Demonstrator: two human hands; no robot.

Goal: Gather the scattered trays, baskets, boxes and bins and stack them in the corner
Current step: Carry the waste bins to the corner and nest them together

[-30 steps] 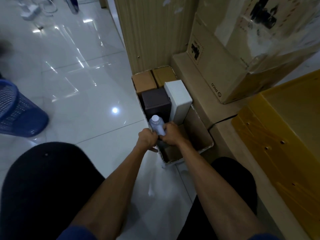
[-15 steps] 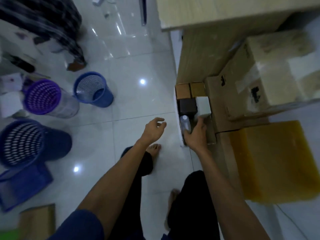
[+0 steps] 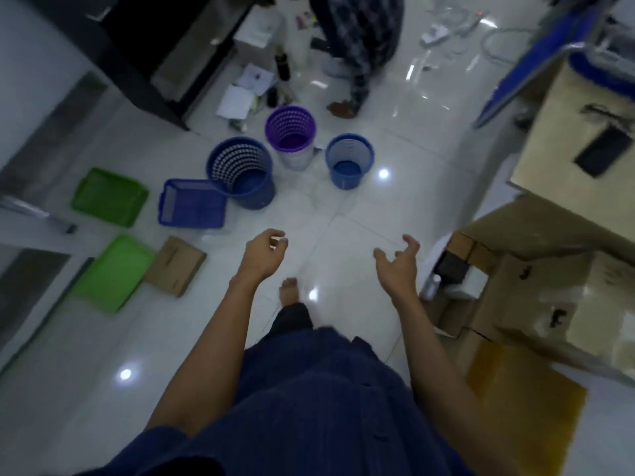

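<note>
both hands empty over tiled floor, containers scattered ahead

floor: glossy white tile, lights reflected as bright spots. left hand and right hand raised over it, well apart, fingers loosely curled, gripping nothing. ahead on the tile: large blue basket upright, purple basket behind it, small blue basket apart to the right. blue tray just beside the large basket; dark green tray further left; light green tray nearer, flat cardboard box just beside it. right edge: open carton holding small boxes, against a big cardboard box; yellow board nearer. top: black cabinet, loose papers, a second person in checked clothing
</note>
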